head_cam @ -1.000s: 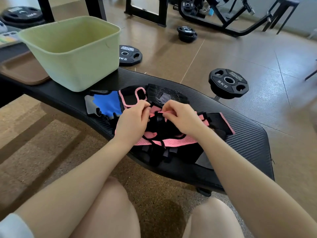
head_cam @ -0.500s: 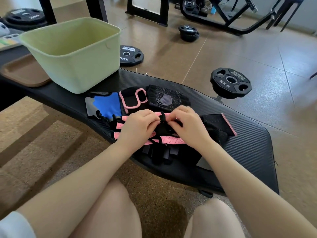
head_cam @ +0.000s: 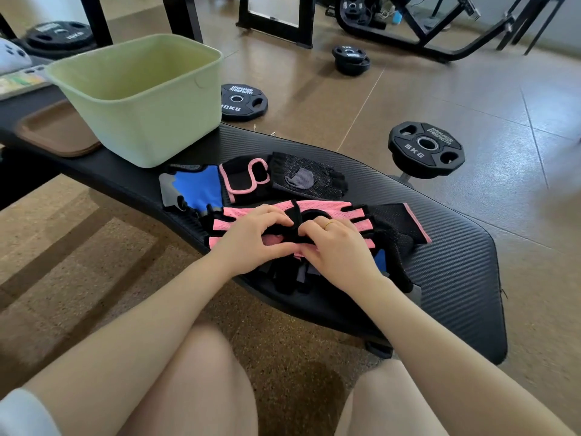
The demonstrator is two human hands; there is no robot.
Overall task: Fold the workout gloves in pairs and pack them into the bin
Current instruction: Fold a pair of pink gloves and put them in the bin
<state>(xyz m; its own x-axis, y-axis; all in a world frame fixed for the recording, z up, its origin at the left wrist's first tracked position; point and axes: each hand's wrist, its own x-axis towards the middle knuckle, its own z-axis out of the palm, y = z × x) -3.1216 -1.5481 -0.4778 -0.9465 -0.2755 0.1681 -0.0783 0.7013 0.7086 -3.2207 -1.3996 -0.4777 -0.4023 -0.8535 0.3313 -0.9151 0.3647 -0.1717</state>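
A pink-and-black mesh glove lies across the black padded bench on top of other gloves. My left hand and my right hand both pinch its black middle strap. Behind it lie a blue-and-grey glove, a black glove with pink trim and a black dotted glove. A black glove with a pink cuff edge sits to the right. Dark finger ends stick out under my hands. The pale green bin stands on the bench at the back left, and its visible inside holds nothing.
A brown tray sits left of the bin. Weight plates lie on the floor beyond the bench: a 10 kg plate, a 5 kg plate and a small stack. Black gym machine frames stand at the back.
The pink glove has been spread out flat across the pile. Both hands have come down closer together onto its middle strap.
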